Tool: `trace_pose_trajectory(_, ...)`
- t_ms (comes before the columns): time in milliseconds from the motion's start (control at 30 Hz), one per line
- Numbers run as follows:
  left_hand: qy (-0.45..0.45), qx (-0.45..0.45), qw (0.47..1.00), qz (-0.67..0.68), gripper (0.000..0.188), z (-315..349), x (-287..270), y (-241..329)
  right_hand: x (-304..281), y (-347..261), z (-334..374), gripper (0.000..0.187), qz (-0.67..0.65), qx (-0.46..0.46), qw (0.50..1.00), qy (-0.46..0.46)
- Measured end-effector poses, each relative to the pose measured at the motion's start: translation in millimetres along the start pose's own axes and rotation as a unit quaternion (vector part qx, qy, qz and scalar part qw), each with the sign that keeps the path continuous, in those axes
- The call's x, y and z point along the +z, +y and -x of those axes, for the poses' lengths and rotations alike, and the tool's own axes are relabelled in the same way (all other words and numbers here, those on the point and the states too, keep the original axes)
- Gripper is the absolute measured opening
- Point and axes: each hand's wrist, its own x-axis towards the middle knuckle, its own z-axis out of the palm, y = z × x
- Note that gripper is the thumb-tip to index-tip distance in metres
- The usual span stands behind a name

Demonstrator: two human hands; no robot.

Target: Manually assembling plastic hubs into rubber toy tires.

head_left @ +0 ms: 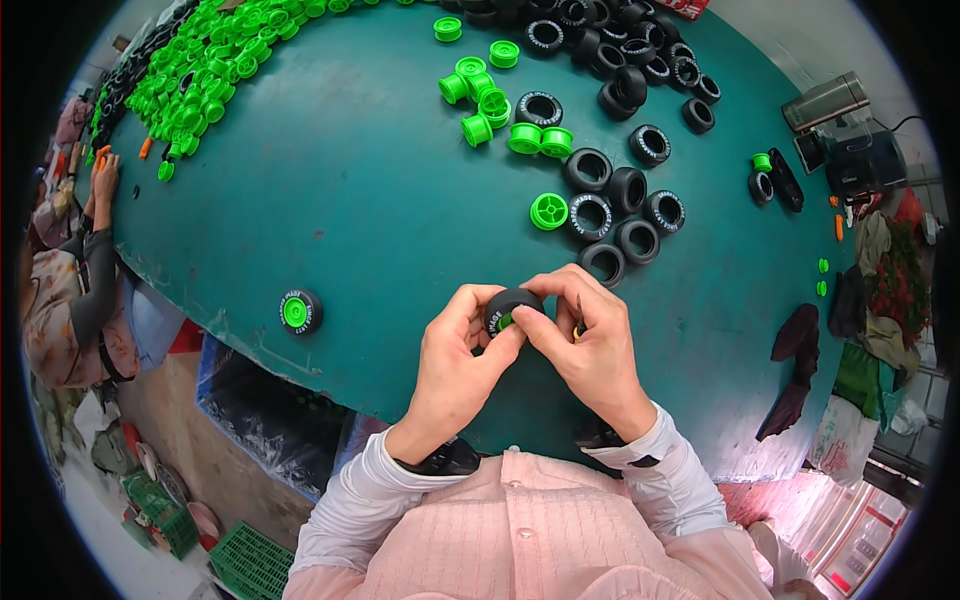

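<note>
Close in front of me, both hands grip a small black toy tyre (515, 298) with pale lettering on its side. A bit of bright green wheel rim (506, 320) shows inside it, partly hidden by my thumbs. My left hand (450, 355) pinches the tyre from the left. My right hand (592, 335) closes on it from the right, its thumb pressed at the rim. Tucked in the right fingers is a slim dark object (579, 325) with a yellowish part; its kind is unclear. An assembled wheel (299, 312), green rim inside black tyre, lies to the left.
Loose tyres (627, 190) and green rims (549, 211) lie beyond my hands on the green table (330, 180). A large rim heap (210, 70) is far left, a tyre pile (630, 50) at the back. A steel flask (825, 102) stands right. Another person's hands (104, 175) rest at the left edge.
</note>
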Motion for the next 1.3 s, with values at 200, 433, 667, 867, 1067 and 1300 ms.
trace_pose_trajectory(200, -0.009, 0.048, 0.996, -0.079, 0.021, -1, 3, -3, 4, 1, 5, 0.016, 0.020, -0.006, 0.999, 0.038)
trace_pose_trajectory(433, -0.012, 0.028, 0.999, 0.021, 0.023, 2, 6, -10, 6, 8, 8, 0.015, -0.068, 0.064, 0.995, 0.045)
trace_pose_trajectory(667, -0.029, -0.017, 0.997, 0.067, 0.027, 4, 2, -4, -11, -8, 4, 0.012, -0.195, 0.254, 0.947, -0.024)
trace_pose_trajectory(867, -0.058, -0.047, 0.993, 0.096, 0.027, 2, -3, -11, -11, 4, 11, 0.013, -0.195, 0.179, 0.964, -0.032)
trace_pose_trajectory(1067, -0.084, -0.060, 0.991, 0.083, 0.024, -1, -1, -6, -7, 16, 15, 0.013, -0.034, -0.010, 0.999, 0.003)
trace_pose_trajectory(1300, -0.039, 0.049, 0.997, -0.045, 0.019, 3, 4, 4, -1, 1, 15, 0.013, -0.081, 0.054, 0.995, 0.036)
